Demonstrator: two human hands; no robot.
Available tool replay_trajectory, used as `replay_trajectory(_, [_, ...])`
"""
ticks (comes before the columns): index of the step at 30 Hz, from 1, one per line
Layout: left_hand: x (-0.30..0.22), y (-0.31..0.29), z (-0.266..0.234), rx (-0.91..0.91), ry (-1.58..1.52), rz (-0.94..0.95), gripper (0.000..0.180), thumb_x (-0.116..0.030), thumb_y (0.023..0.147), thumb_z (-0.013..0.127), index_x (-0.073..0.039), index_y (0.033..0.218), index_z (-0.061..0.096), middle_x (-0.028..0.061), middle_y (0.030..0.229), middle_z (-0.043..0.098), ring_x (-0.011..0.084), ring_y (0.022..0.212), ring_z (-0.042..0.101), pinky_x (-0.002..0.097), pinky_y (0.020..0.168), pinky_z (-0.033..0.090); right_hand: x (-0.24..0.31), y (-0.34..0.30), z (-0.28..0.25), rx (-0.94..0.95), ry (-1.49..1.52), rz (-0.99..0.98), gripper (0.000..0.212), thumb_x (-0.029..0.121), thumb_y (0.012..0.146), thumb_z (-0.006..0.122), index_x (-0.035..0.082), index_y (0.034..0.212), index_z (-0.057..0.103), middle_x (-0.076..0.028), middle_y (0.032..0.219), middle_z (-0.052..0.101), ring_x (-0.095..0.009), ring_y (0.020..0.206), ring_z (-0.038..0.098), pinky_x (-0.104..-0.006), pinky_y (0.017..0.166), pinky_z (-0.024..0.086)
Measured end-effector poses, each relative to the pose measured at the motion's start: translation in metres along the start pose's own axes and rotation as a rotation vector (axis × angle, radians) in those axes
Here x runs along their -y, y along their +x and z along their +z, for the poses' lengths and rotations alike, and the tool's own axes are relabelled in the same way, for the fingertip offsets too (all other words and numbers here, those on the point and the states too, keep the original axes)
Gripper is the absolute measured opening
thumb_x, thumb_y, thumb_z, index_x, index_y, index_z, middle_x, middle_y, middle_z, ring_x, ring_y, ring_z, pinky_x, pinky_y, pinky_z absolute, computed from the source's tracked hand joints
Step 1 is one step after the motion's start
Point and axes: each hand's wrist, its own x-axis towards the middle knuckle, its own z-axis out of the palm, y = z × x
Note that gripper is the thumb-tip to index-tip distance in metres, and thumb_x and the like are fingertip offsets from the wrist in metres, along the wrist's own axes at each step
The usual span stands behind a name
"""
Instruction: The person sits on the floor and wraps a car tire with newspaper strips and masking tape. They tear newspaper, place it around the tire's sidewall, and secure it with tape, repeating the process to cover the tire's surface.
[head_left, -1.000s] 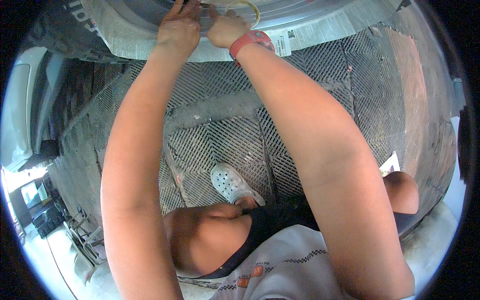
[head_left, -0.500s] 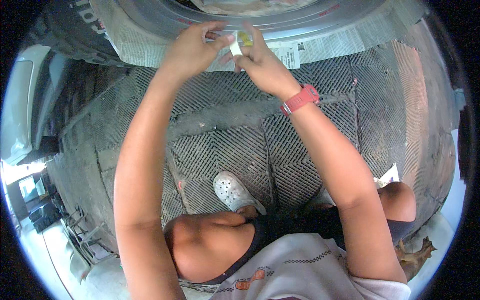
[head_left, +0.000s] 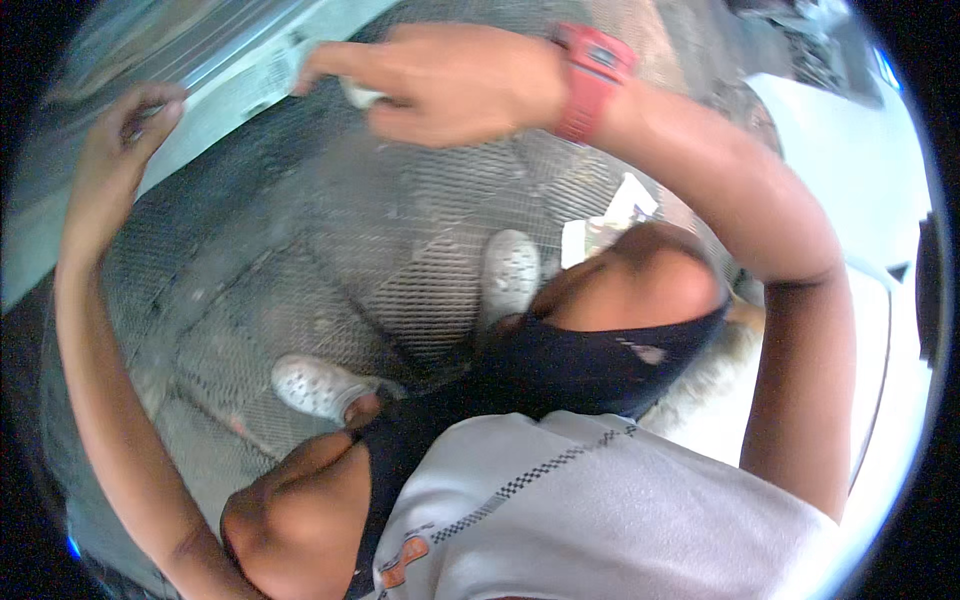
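Observation:
My right hand (head_left: 440, 85), at upper centre with a red watch (head_left: 595, 85) on its wrist, grips a small pale object (head_left: 362, 95) that looks like a tape roll. It shows only in part between thumb and fingers, and the index finger points left. My left hand (head_left: 125, 145) is raised at the upper left, beside the strip of printed newspaper (head_left: 265, 75) along the glossy grey curved surface (head_left: 190, 40). Its thumb and index finger curl toward each other in a pinch; whatever is between them is too blurred to make out.
Ribbed dark matting (head_left: 330, 210) covers the floor below my hands. Pale perforated clogs (head_left: 512, 270) are on my feet. Printed paper (head_left: 610, 220) lies beyond my right knee. Part of a furry animal (head_left: 710, 375) shows beside my right leg, near a white panel (head_left: 830, 170).
My hands have parted: the left is farther left, and the right has swung across with the pale object. The view has turned to the right, putting the newspaper and grey surface at upper left.

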Motion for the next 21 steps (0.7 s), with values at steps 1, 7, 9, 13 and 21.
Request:
replay_trajectory(1, [-0.009, -0.001, -0.003, 0.037, 0.088, -0.053, 0.039, -0.037, 0.106, 0.068, -0.005, 0.127, 0.072, 0.0070, 0.121, 0.073, 0.0173, 0.110, 0.065, 0.0358, 0.101, 0.050, -0.022, -0.035, -0.002, -0.022, -0.021, 0.011, 0.047, 0.013, 0.098, 0.057, 0.010, 0.145, 0.054, -0.023, 0.103, 0.072, -0.044, 0.102, 0.070, -0.0541, 0.090, 0.055])
replay_trajectory(7, [-0.095, 0.037, 0.025, 0.198, -0.021, -0.029, 0.042, -0.037, 0.104, 0.070, -0.007, 0.134, 0.070, 0.0076, 0.127, 0.071, 0.0201, 0.114, 0.064, 0.0377, 0.103, 0.049, -0.098, -0.301, 0.046, -0.324, -0.155, 0.801, 0.028, 0.016, 0.100, 0.060, 0.005, 0.123, 0.071, -0.028, 0.101, 0.072, -0.048, 0.101, 0.069, -0.0551, 0.091, 0.054])
replay_trajectory(9, [-0.128, 0.050, 0.027, 0.256, -0.001, 0.028, 0.044, -0.036, 0.101, 0.073, -0.007, 0.134, 0.070, 0.0081, 0.129, 0.071, 0.0208, 0.115, 0.063, 0.0387, 0.104, 0.049, -0.120, -0.386, 0.092, -0.457, -0.117, 1.067, 0.029, 0.022, 0.101, 0.063, 0.004, 0.121, 0.073, -0.029, 0.102, 0.072, -0.047, 0.100, 0.069, -0.0528, 0.091, 0.054])
replay_trajectory(13, [-0.181, 0.078, 0.053, 0.330, 0.066, 0.156, 0.049, -0.035, 0.097, 0.077, -0.006, 0.135, 0.069, 0.0086, 0.132, 0.070, 0.0222, 0.119, 0.063, 0.0399, 0.104, 0.049, -0.136, -0.524, 0.207, -0.434, -0.105, 1.506, 0.041, 0.033, 0.097, 0.070, -0.003, 0.116, 0.076, -0.032, 0.106, 0.075, -0.049, 0.104, 0.072, -0.0518, 0.092, 0.056])
replay_trajectory(21, [-0.249, 0.125, 0.127, 0.469, -0.176, 0.082, 0.048, -0.029, 0.096, 0.078, -0.005, 0.137, 0.069, 0.0081, 0.133, 0.071, 0.0234, 0.121, 0.064, 0.0393, 0.107, 0.050, -0.110, -0.598, 0.366, -0.479, 0.269, 1.860, 0.053, 0.041, 0.089, 0.079, 0.001, 0.124, 0.075, -0.035, 0.116, 0.070, -0.049, 0.112, 0.070, -0.0497, 0.103, 0.056])
